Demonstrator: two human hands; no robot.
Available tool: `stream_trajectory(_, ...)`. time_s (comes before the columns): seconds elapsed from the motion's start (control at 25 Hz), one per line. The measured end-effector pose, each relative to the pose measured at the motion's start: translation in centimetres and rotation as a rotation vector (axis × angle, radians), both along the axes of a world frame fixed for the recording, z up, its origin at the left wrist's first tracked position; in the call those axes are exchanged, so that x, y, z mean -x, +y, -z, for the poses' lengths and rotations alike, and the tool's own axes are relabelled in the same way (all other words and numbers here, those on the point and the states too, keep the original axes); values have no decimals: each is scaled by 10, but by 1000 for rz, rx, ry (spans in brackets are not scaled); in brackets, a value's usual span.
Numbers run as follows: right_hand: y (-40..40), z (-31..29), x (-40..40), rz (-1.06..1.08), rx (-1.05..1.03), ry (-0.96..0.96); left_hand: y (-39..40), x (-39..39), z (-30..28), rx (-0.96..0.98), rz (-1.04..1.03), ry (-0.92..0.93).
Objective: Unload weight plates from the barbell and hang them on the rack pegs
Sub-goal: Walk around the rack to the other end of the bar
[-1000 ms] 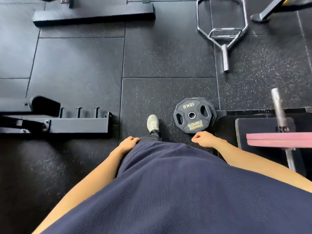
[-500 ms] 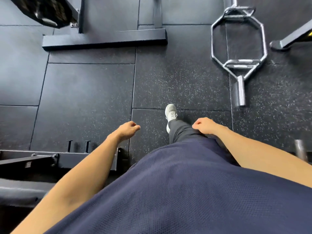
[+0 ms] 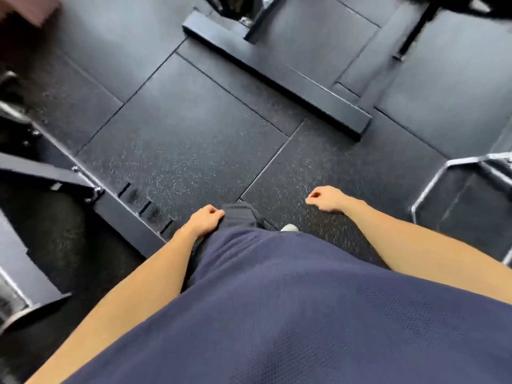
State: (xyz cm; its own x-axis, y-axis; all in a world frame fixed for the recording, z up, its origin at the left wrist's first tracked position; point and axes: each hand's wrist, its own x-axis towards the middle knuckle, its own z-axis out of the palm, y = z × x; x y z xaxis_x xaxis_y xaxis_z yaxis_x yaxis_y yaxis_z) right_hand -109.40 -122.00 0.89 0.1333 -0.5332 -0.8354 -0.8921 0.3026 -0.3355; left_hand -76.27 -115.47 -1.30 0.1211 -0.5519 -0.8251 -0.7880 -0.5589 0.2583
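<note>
Neither the barbell nor any weight plate shows in the head view. My left hand [image 3: 206, 221] hangs by my left thigh with loosely curled fingers and holds nothing. My right hand [image 3: 327, 198] hangs out to the right over the rubber floor, fingers loosely curled, also with nothing in it. A black rack base [image 3: 122, 212] with short upright pegs [image 3: 146, 207] runs along the floor just left of my left hand. The picture is blurred by motion.
A long black steel foot of a machine [image 3: 277, 79] lies across the floor ahead. Part of a chrome hex bar [image 3: 432, 187] lies at the right edge. Dark rack frames and a chrome sleeve [image 3: 16, 309] crowd the left side. My shoe tip [image 3: 289, 228] shows below.
The view has swung left and tilted. The black 10 kg plate and the barbell end with the pink plate left view earlier. Both hands stay hanging and hold nothing.
</note>
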Motion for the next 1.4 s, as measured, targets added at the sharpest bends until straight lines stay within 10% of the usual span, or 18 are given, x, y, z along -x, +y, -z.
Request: stream_trajectory(1.4,-845,13,-416,-1084,78,46,-596,-237,1,-53,-985,94)
